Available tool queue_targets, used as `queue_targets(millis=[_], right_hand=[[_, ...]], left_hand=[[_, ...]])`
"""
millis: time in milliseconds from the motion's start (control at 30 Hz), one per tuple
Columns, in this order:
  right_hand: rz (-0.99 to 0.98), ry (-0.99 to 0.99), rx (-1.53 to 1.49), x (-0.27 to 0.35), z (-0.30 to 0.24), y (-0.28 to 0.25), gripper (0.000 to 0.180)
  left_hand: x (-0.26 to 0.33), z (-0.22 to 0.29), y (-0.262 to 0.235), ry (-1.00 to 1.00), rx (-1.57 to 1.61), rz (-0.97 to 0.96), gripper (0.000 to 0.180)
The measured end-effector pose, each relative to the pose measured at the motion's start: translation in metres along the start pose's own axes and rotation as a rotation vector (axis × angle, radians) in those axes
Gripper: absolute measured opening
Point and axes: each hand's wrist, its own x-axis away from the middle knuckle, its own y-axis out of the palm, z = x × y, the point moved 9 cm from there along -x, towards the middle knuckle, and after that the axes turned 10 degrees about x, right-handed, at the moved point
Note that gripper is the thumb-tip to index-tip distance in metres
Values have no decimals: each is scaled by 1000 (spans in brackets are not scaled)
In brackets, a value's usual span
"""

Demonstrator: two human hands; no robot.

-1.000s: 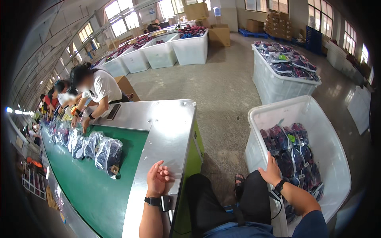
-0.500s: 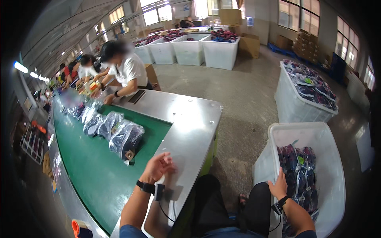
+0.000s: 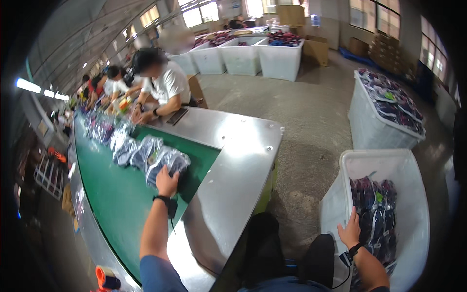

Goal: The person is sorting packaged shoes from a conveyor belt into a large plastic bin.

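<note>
My left hand (image 3: 167, 184) reaches over the green belt (image 3: 112, 194). Its fingers and thumb close on the near end of a clear plastic bag (image 3: 171, 159) of dark blue goods, whose kind I cannot make out. More such bags (image 3: 127, 150) lie behind it in a row. My right hand (image 3: 349, 231) rests at the left edge of a white plastic bin (image 3: 411, 194), fingers stretched and apart, holding nothing. Inside that bin lie stacked bagged dark goods (image 3: 372, 214) with a bright green tag among them. Each wrist wears a black strap with a small device and cable.
Bare metal tabletop (image 3: 238, 180) borders the belt. A co-worker in a white shirt (image 3: 170, 85) leans over its far side; others stand beyond. A second filled white bin (image 3: 382, 124) stands behind mine, with more bins (image 3: 279, 61) at the back. An orange-rimmed roll (image 3: 104, 278) sits lower left.
My left hand has moved forward and left from above the metal edge onto the nearest bag. My right hand stays at the bin's edge. The view has shifted slightly.
</note>
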Motion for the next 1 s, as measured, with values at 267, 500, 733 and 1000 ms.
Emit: queue_targets(millis=[267, 500, 733, 1000], right_hand=[[-4, 30, -37, 4, 12, -2, 106], [-13, 28, -76, 4, 12, -2, 106], [-27, 58, -58, 3, 10, -5, 102], [-31, 87, -67, 7, 9, -15, 101]], left_hand=[[115, 88, 13, 219, 5, -37, 73], [156, 124, -11, -300, 1025, -245, 94], [140, 154, -10, -605, 1328, -257, 38], [128, 259, -95, 528, -161, 372, 95]])
